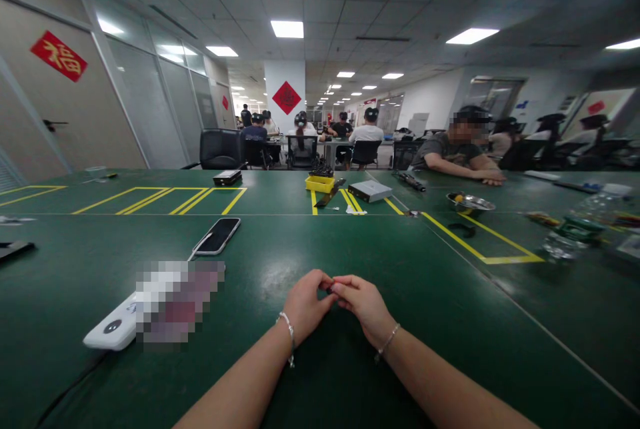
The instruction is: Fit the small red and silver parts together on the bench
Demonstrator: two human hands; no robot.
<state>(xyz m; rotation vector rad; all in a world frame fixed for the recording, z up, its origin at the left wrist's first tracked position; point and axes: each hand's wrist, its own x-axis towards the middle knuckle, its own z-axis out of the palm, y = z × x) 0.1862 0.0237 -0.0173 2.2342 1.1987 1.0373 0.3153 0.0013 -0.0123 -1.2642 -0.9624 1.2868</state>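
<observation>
My left hand [309,304] and my right hand [364,306] meet at the fingertips over the green table [280,376]. Thumb and index finger of each are pinched together. A tiny dark spot shows between the fingertips, too small to name. A bracelet circles each wrist. To the left of my hands lie a phone [219,237] with a white cable on it, a white power strip [117,326] with a black cord, and a flat item blurred by pixelation.
Farther off are a yellow tray [320,184], a silver box [370,190], a black box [227,178] and a metal bowl [470,202]. A plastic bottle [583,222] lies at the right. Across the table, a person [455,149] leans on the tabletop. Yellow tape marks outline areas.
</observation>
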